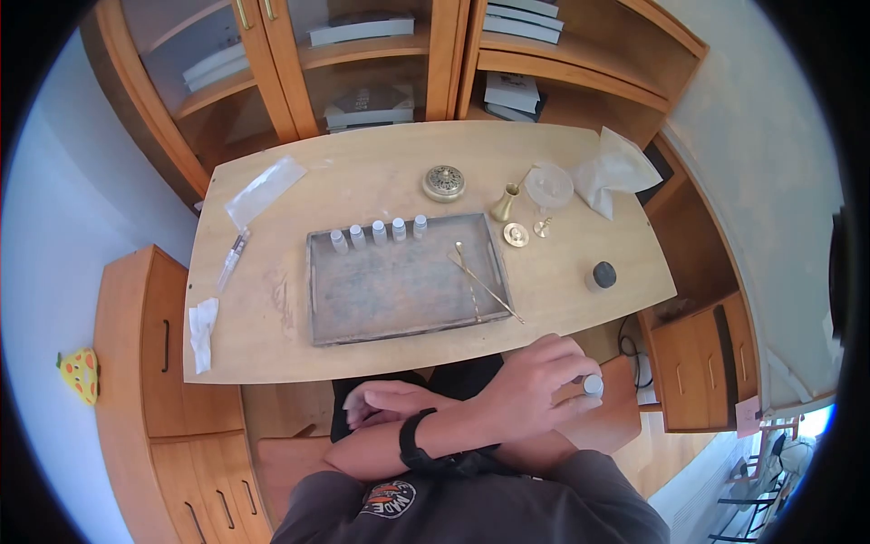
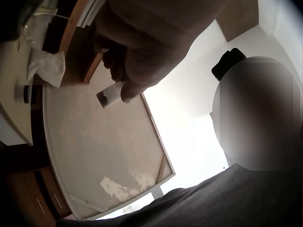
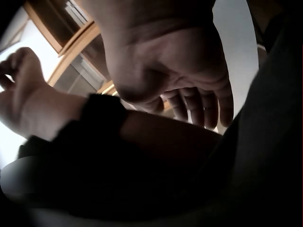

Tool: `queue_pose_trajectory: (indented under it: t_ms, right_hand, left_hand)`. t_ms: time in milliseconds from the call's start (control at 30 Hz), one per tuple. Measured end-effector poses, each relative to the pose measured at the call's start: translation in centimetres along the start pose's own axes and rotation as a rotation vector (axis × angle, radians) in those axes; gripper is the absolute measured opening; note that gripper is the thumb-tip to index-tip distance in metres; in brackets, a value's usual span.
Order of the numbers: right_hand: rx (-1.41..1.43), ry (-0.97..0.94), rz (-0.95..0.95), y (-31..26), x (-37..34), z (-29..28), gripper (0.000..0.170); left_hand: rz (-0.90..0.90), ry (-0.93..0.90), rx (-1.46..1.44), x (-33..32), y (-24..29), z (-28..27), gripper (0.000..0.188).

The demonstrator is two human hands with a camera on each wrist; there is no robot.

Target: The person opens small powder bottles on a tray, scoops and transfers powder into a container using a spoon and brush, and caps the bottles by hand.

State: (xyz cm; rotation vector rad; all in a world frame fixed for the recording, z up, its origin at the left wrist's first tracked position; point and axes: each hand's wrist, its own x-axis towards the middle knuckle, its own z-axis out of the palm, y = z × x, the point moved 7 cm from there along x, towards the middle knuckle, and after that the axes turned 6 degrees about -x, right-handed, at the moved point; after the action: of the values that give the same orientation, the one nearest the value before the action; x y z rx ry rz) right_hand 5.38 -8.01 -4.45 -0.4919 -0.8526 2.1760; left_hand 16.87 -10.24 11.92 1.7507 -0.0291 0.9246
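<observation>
My left hand (image 1: 530,390) reaches across to the right, past the table's front edge, and pinches a small white-capped vial (image 1: 593,385) between thumb and fingers. In the left wrist view the vial (image 2: 111,94) sticks out from the fingertips, tilted. My right hand (image 1: 390,403) lies beneath the left forearm, close to my lap, with nothing in it. Its palm and loosely bent fingers show in the right wrist view. On the table, the grey wooden tray (image 1: 312,290) holds several similar vials (image 1: 379,231) in a row along its back edge, and two thin golden sticks (image 1: 485,286) lie crossed at its right.
A round brass censer (image 1: 444,183), a brass vase (image 1: 505,202), a glass dish (image 1: 550,186) and a white cloth bag (image 1: 614,172) stand behind the tray. At right is a dark-lidded jar (image 1: 602,276). A plastic sleeve (image 1: 265,190), a pen-like tube (image 1: 233,258) and crumpled tissue (image 1: 203,334) lie left.
</observation>
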Motion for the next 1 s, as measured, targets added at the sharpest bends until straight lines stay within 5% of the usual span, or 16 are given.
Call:
queue_pose_trajectory:
  t_ms: [100,433,600,700,900,1000]
  right_hand:
    - [0.107,-0.168,0.064,2.3,2.1,0.8,0.039]
    - [0.166,-0.059,0.012,3.0,3.0,-1.1,0.042]
    - [0.261,-0.246,-0.016,1.1,2.3,-0.4,0.039]
    - [0.074,-0.096,-0.109,0.0,2.2,0.7,0.04]
    - [0.156,-0.291,-0.021,2.0,2.6,-1.1,0.044]
    - [0.167,-0.219,-0.052,1.7,2.8,-0.6,0.044]
  left_hand:
    - [-0.025,-0.013,0.018,-0.3,-0.5,0.6,0.025]
    - [-0.082,-0.008,0.043,-0.6,-1.3,-0.4,0.026]
    - [-0.085,0.005,0.052,-0.9,-1.6,-0.7,0.027]
    - [-0.103,-0.002,0.06,-0.9,-2.0,-0.9,0.027]
    - [-0.114,0.025,0.04,-0.9,-1.6,-1.4,0.027]
    - [-0.108,0.021,0.037,-0.8,-1.8,-1.4,0.027]
